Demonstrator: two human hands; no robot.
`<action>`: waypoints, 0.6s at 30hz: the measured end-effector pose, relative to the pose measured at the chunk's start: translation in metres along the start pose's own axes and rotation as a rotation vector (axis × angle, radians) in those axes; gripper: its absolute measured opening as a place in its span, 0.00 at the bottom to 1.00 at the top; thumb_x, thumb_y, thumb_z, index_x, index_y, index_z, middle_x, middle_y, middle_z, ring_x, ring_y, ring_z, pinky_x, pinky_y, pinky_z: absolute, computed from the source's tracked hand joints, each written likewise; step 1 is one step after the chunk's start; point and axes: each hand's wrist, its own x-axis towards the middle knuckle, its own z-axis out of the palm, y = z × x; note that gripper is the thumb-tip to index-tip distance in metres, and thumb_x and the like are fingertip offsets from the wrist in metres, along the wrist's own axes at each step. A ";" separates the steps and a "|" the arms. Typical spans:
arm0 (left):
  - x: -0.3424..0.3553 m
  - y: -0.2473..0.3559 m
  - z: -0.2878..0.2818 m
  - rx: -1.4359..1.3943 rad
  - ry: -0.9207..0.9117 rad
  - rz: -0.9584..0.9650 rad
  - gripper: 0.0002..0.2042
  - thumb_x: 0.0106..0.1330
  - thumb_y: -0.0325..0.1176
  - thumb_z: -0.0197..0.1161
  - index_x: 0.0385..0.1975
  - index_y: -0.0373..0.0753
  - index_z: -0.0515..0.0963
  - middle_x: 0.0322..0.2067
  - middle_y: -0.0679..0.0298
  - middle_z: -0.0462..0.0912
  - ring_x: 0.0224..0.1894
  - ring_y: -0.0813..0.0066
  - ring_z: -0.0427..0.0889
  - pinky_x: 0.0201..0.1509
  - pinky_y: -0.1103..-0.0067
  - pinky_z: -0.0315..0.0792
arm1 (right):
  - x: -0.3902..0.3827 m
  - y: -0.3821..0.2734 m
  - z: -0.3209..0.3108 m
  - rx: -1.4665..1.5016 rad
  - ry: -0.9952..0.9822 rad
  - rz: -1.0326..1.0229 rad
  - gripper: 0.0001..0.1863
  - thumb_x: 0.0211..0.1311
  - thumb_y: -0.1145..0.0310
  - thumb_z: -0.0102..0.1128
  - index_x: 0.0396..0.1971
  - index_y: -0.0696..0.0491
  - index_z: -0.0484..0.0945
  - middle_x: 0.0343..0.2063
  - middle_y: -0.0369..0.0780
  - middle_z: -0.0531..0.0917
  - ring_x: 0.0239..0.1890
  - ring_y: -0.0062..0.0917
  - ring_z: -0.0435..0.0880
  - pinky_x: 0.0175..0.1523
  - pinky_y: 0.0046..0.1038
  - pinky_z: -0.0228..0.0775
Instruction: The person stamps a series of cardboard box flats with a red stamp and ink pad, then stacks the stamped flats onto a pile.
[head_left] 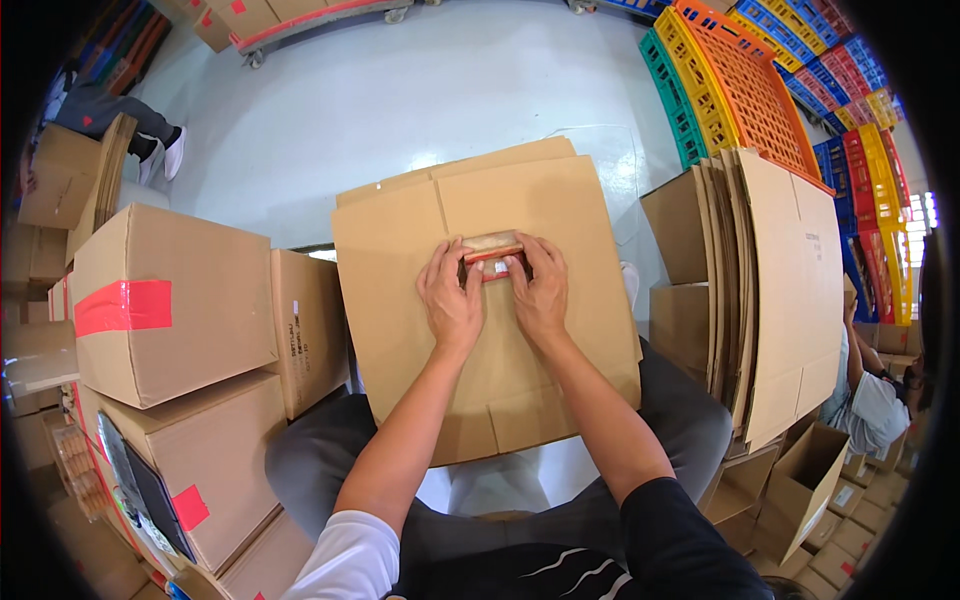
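Flattened brown cardboard sheets [480,375] form a stack over my lap. At its middle, my left hand [450,295] and my right hand [537,290] hold a small clear-wrapped pack [491,241] with red edging and pale contents, along with a second small piece [496,268] just below it, also red-edged. My fingers curl round both sides of these, thumbs turned inward. Whether the two pieces are joined I cannot tell.
Boxes with red tape [170,350] are piled at my left, flattened cartons [790,300] stand at my right. Plastic crates [760,110] are stacked at back right. A co-worker's leg [150,125] is at far left, another person [870,410] at far right. A trolley [300,28] stands ahead.
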 end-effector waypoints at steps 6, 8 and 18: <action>0.001 0.001 0.001 0.022 0.004 -0.005 0.11 0.68 0.35 0.64 0.46 0.38 0.78 0.58 0.56 0.82 0.66 0.56 0.72 0.69 0.64 0.57 | 0.001 0.002 0.001 -0.018 0.001 -0.006 0.19 0.63 0.69 0.66 0.54 0.53 0.80 0.49 0.44 0.83 0.56 0.39 0.77 0.62 0.40 0.67; 0.000 0.001 0.001 0.031 0.001 -0.002 0.11 0.68 0.35 0.64 0.46 0.38 0.78 0.58 0.56 0.82 0.66 0.56 0.72 0.69 0.64 0.58 | 0.001 0.001 0.000 -0.007 -0.018 0.012 0.19 0.63 0.68 0.66 0.54 0.54 0.80 0.50 0.41 0.84 0.58 0.38 0.76 0.64 0.41 0.64; 0.001 0.004 0.001 0.065 0.038 0.063 0.11 0.67 0.33 0.64 0.46 0.37 0.78 0.56 0.56 0.82 0.65 0.56 0.73 0.67 0.63 0.60 | 0.004 0.006 0.001 -0.009 -0.020 -0.040 0.20 0.61 0.67 0.68 0.53 0.54 0.80 0.49 0.41 0.84 0.57 0.38 0.77 0.63 0.40 0.65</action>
